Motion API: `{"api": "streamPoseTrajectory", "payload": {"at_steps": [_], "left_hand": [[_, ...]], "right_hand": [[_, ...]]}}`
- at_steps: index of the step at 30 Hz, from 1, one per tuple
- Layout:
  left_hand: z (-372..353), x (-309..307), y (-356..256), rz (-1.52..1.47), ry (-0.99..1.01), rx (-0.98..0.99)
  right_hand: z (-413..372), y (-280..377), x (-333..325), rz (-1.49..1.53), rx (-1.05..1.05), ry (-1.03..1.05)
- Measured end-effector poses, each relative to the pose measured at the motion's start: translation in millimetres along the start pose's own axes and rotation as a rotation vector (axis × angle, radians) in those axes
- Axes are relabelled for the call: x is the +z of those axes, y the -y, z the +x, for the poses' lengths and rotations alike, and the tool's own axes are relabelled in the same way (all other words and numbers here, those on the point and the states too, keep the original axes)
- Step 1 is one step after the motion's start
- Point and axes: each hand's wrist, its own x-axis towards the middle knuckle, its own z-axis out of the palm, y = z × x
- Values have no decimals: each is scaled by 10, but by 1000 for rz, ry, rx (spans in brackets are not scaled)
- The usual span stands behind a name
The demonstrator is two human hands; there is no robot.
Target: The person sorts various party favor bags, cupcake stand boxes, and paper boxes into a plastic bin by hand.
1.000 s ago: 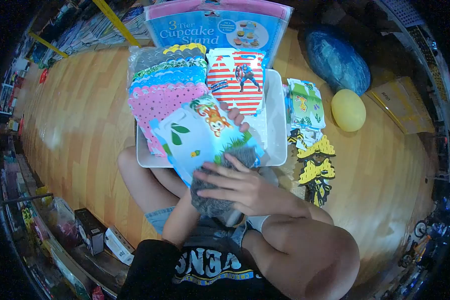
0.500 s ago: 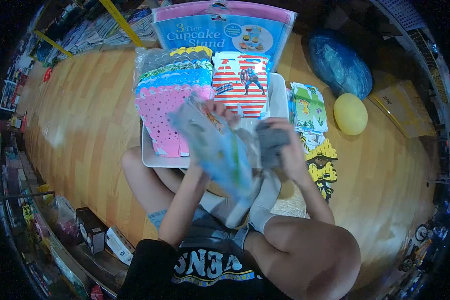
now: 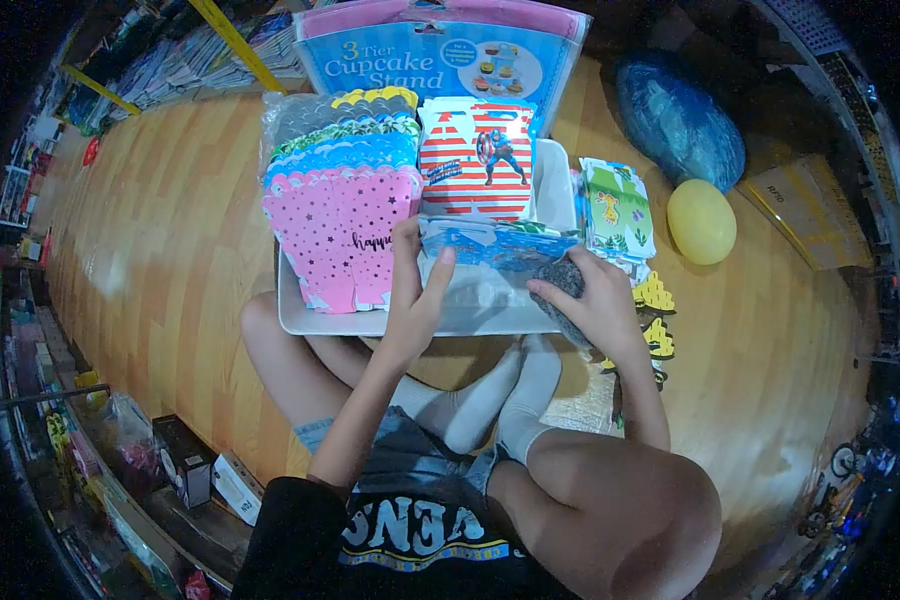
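A white tray (image 3: 430, 322) holds stacks of printed card boxes. Pink ones with stars (image 3: 340, 235) lie at its left, and red-striped ones with a printed figure (image 3: 478, 160) at the back middle. Over the tray's front part, my left hand (image 3: 420, 290) grips the left end of a blue printed packet (image 3: 500, 243). At the packet's right end is my right hand (image 3: 595, 295), its fingers closed round a dark grey cloth (image 3: 562, 290). Whether the right fingers also pinch the packet is hard to see.
Cupcake stand packages (image 3: 435, 65) stand behind the tray. On the right are green printed cards (image 3: 618, 210), yellow-and-black cutouts (image 3: 657, 338), a yellow balloon (image 3: 701, 222), a blue plastic bag (image 3: 680, 125) and a cardboard box (image 3: 805, 212). Dark boxes (image 3: 182, 460) sit at lower left.
The blue packet has swung from a blurred slant above my lap to lie level across the tray's front. My right hand has moved down to its right end with the grey cloth.
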Motion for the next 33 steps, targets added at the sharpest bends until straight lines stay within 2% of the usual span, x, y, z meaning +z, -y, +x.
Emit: {"api": "streamPoseTrajectory", "payload": {"at_steps": [3, 5, 9, 11, 12, 14, 15, 17, 19, 21, 22, 23, 24, 25, 26, 27, 29, 31, 32, 33], "left_hand": [[-34, -64, 18, 58, 51, 45], [-47, -92, 74, 164, 177, -22], [-3, -35, 46, 319, 190, 17], [49, -17, 31, 283, 163, -93], [77, -4, 35, 283, 163, -90], [128, 33, 45, 495, 42, 143], [131, 56, 3, 495, 47, 145], [129, 113, -182, 579, -119, 287], [62, 175, -285, 648, -154, 341], [20, 188, -283, 638, 220, 170], [29, 233, -196, 678, 315, 146], [15, 220, -85, 679, 313, 142], [4, 205, 34, 861, 478, 133], [16, 200, 98, 1041, 644, 125], [40, 188, 154, 1117, 642, 219], [63, 177, 195, 1114, 645, 218], [89, 155, 273, 1130, 561, 261], [154, 132, 331, 1164, 531, 271], [175, 134, 345, 1201, 498, 283], [188, 148, 316, 1195, 496, 285]], "right_hand": [[-9, 27, -24, 36, 27, 46], [-4, -20, 40, 9, 48, 80], [93, -61, 209, -122, 6, 27], [221, -58, 179, -66, -1, -25], [301, -98, 194, -134, 19, -46], [484, -108, 191, -121, 17, -60], [577, -119, 198, -107, 20, -69], [710, -156, 255, -171, 53, -40], [748, -90, 262, -145, 79, -170], [728, -129, 258, -37, 76, -243], [719, -154, 251, 68, 66, -313], [677, -194, 238, 69, 66, -309], [612, -264, 203, 240, 79, -379], [575, -365, 151, 411, 91, -449], [561, -570, 139, 348, 111, -554], [530, -847, 152, 283, 135, -658], [459, -1414, 93, 343, 291, -670], [407, -2130, 50, 345, 465, -528], [359, -2435, 50, 339, 464, -530], [315, -2714, 55, 98, 508, -443]]}}
